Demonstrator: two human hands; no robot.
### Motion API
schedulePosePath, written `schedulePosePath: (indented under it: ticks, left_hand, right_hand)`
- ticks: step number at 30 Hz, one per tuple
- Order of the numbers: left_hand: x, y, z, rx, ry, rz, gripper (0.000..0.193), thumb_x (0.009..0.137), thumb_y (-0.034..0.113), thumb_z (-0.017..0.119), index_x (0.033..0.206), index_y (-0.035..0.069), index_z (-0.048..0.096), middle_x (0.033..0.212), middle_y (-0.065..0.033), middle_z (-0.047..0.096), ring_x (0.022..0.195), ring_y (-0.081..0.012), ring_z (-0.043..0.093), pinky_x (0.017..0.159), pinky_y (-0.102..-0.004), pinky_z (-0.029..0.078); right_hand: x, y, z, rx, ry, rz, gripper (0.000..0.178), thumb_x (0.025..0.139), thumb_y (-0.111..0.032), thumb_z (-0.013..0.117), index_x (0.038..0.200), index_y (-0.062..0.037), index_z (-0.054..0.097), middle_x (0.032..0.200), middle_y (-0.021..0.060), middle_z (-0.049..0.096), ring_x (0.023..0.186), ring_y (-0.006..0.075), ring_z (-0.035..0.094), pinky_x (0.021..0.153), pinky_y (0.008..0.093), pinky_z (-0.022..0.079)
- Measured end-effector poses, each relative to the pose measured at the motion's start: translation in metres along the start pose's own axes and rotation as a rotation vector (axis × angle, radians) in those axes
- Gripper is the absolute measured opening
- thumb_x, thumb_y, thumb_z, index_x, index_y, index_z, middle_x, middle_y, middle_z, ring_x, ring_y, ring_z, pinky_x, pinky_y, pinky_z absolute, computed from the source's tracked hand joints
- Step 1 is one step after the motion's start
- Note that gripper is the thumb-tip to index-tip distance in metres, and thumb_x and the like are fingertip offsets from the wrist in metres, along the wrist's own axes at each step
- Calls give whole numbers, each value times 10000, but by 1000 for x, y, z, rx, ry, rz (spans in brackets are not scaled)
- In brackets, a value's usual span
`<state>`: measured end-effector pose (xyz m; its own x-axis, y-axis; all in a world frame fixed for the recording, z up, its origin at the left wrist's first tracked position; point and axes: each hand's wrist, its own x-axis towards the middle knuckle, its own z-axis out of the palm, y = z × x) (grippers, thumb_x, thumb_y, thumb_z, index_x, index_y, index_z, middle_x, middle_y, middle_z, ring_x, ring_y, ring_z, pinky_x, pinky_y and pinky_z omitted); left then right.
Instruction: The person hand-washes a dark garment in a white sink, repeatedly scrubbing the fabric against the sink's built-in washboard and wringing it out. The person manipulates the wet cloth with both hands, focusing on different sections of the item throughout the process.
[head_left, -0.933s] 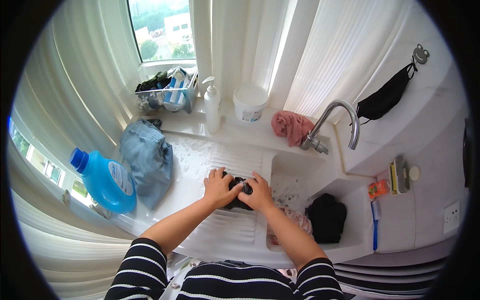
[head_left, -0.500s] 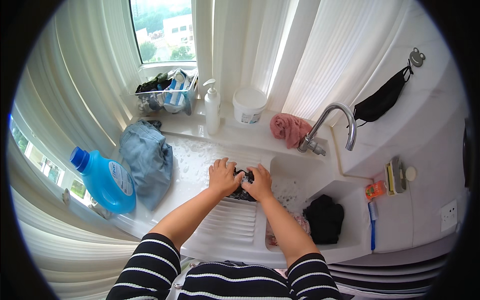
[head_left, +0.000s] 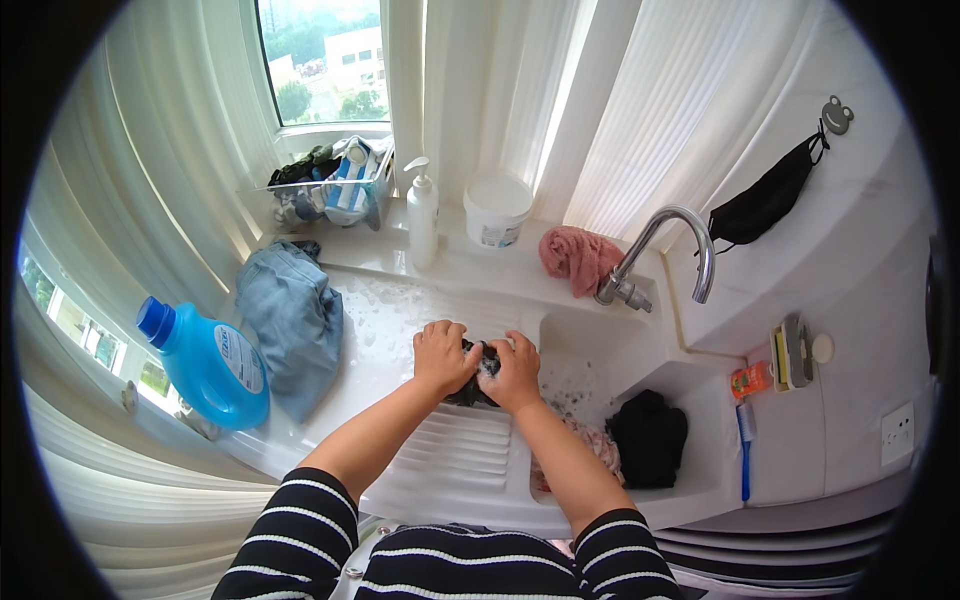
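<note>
A small wet black cloth (head_left: pixel 472 390) with suds on it is bunched at the upper end of the ribbed washboard (head_left: pixel 455 445). My left hand (head_left: pixel 442 356) grips it from the left, fingers curled over it. From the other side my right hand (head_left: pixel 514 371) closes on the same cloth, the two thumbs close together. The hands hide much of the cloth, so its exact kind cannot be made out. In the sink basin (head_left: pixel 580 345) to the right lie a black garment (head_left: pixel 648 440) and a pinkish patterned cloth (head_left: pixel 597 447), partly behind my right forearm.
Light-blue denim (head_left: pixel 290 320) and a blue detergent bottle (head_left: pixel 215 365) stand left. Behind are a clear bin (head_left: pixel 345 195), pump bottle (head_left: pixel 423 220), white tub (head_left: pixel 497 212), pink towel (head_left: pixel 578 258) and curved faucet (head_left: pixel 690 225). A blue brush (head_left: pixel 746 455) hangs right.
Both hands have drawn slightly closer together and curled more tightly round the black cloth, which is now more bunched. Everything else stays where it was.
</note>
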<state>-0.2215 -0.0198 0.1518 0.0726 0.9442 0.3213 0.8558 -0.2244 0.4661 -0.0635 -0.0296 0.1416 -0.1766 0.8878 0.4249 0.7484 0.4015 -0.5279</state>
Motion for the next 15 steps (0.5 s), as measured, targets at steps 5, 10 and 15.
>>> schedulePosePath:
  ticks: [5,10,15]
  left_hand:
    - [-51,1,-30,-138,-69,266,404,749,322,657,1044,48,614,1216,-180,564,1209,-410,456,994,-522,360]
    - [-94,5,-47,-229,-75,636,202,732,252,708,730,100,574,927,-115,584,928,-323,536,873,-478,384]
    - [1,7,4,25,-5,-5,278,886,310,557,803,59,647,902,-125,651,927,-348,568,812,-498,416]
  right_hand:
    - [-42,-4,-35,275,-213,-271,555,609,-344,836,1016,-74,574,1319,197,475,1238,430,446,1040,529,377]
    - [-73,-14,-47,209,-114,-595,291,591,-265,778,723,-108,572,942,69,606,954,297,569,881,465,426]
    - [5,6,9,140,87,27,325,677,-225,752,940,-93,615,1098,134,575,1050,358,538,877,488,436]
